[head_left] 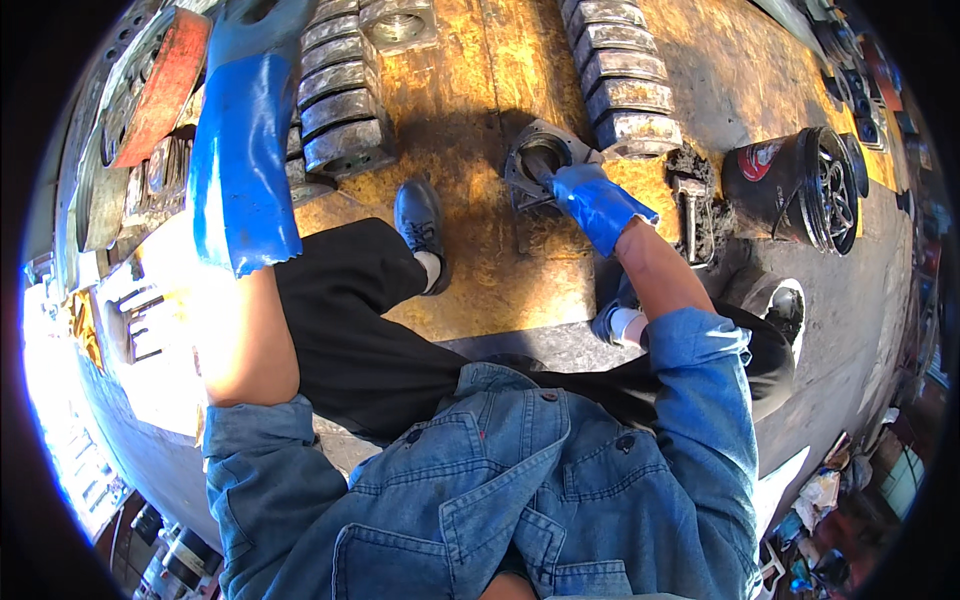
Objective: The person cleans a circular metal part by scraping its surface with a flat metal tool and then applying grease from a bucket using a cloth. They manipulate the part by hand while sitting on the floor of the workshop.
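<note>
My right hand [597,203], in a blue rubber glove, is closed at the right edge of a grey metal block with a round bore [522,195]. A grey piece shows inside the bore by the fingertips; whether the hand grips it or the block is unclear. The block lies on a worn yellow board. My left hand [262,28], in a long blue glove, stretches forward at the upper left. Its fingers run out of the picture, so what they do is hidden. It is nearest to a row of metal blocks [345,110].
Another row of blocks [628,95] stands ahead on the right. A black bucket of metal pieces [752,200] leans beyond a metal tool [692,215] in dark debris. A red-faced metal part [165,95] is far left. My left shoe [420,225] rests on the yellow board [480,290].
</note>
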Demonstrator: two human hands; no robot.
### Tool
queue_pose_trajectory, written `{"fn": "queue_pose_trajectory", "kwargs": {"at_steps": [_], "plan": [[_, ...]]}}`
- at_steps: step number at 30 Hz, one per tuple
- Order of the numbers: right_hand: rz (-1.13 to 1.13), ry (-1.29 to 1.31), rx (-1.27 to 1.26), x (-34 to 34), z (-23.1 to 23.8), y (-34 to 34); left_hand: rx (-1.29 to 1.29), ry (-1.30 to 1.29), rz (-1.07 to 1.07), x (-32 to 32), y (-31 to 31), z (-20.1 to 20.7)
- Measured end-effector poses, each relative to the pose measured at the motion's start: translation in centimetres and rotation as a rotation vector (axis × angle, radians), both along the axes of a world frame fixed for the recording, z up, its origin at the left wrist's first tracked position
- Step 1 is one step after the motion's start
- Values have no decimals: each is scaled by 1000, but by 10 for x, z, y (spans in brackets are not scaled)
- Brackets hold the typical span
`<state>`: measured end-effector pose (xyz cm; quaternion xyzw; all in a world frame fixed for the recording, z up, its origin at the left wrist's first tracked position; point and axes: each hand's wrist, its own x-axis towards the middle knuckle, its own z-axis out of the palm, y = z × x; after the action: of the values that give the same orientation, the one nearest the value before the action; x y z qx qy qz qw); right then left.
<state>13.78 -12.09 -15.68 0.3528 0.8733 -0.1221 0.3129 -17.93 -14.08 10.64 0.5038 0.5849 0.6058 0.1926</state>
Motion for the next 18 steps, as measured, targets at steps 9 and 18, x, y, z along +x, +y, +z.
{"fn": "queue_pose_trajectory", "kwargs": {"at_steps": [9, 18], "plan": [[-348, 214, -309, 20, 0, 34, -64, 105, -3, 12, 13, -16], [-200, 229, 162, 23, -1, 36, -54, -266, -67, 12, 42, -47]]}}
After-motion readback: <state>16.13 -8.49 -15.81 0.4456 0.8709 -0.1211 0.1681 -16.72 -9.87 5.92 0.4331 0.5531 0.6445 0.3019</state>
